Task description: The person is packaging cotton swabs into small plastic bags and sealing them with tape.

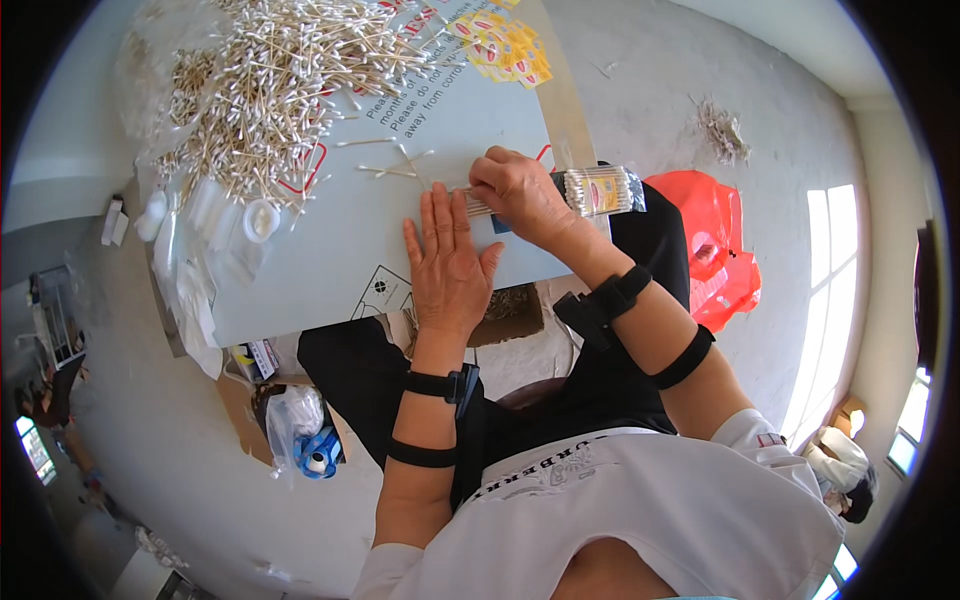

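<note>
My left hand (449,262) lies palm down on the grey board (330,270), its fingers stretched out. Against its fingertips, a small row of cotton swabs (478,207) shows, running under my right hand (520,193). The right fingers are curled and pinched at these swabs; how many they hold is hidden. Just right of that wrist, a clear packet of cotton swabs (598,190) with a yellow label sits at the board's edge. A few loose swabs (405,160) are scattered beyond my hands. The big heap of cotton swabs (290,80) fills the far left.
Yellow labels (505,45) are spread at the board's far right. Clear plastic containers (262,220) and bags stand at its left edge. A red plastic bag (705,240) and a swab pile (722,130) lie on the floor at right. An open carton (515,315) is beneath the board.
</note>
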Motion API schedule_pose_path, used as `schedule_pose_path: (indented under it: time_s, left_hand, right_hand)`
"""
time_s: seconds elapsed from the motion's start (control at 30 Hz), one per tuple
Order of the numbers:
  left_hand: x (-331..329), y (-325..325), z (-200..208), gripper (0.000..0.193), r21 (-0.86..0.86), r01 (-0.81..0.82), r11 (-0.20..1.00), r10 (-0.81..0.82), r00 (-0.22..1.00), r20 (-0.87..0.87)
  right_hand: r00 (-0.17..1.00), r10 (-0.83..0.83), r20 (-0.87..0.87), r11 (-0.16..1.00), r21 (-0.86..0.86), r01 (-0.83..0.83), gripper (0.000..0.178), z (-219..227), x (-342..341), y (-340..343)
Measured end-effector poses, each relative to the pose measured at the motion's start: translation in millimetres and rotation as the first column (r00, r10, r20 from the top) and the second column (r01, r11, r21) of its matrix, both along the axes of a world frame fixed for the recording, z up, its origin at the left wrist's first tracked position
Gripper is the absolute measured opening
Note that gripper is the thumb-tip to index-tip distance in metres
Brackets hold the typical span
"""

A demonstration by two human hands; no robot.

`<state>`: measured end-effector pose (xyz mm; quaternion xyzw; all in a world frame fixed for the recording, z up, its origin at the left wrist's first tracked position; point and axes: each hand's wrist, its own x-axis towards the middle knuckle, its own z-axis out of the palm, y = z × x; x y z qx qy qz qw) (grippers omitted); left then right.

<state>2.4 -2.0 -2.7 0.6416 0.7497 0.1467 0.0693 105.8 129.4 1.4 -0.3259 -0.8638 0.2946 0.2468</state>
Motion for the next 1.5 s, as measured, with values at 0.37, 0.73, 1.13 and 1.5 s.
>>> schedule_pose_path:
  time_s: [0.37,0.73,1.13,1.5]
  left_hand:
    - [0,2,-1,0.074,-0.062,0.011,0.998,-0.013,1.000,-0.027]
    - [1,3,5,0.076,-0.050,0.015,0.999,-0.017,0.999,-0.031]
    - [-1,-1,-2,0.071,0.049,-0.009,0.999,0.005,0.998,0.070]
    - [2,22,-3,0.053,0.322,-0.262,0.910,-0.032,0.729,0.683]
  right_hand:
    - [0.992,-0.020,0.123,1.000,0.000,0.021,0.013,18,-71,26]
    - [0.938,-0.220,0.268,0.961,-0.109,0.256,0.012,8,-81,66]
    - [0.919,-0.300,-0.256,0.954,-0.089,0.286,0.011,6,-18,21]
    - [0.691,-0.492,-0.529,0.850,-0.462,0.252,0.020,-13,-11,-39]
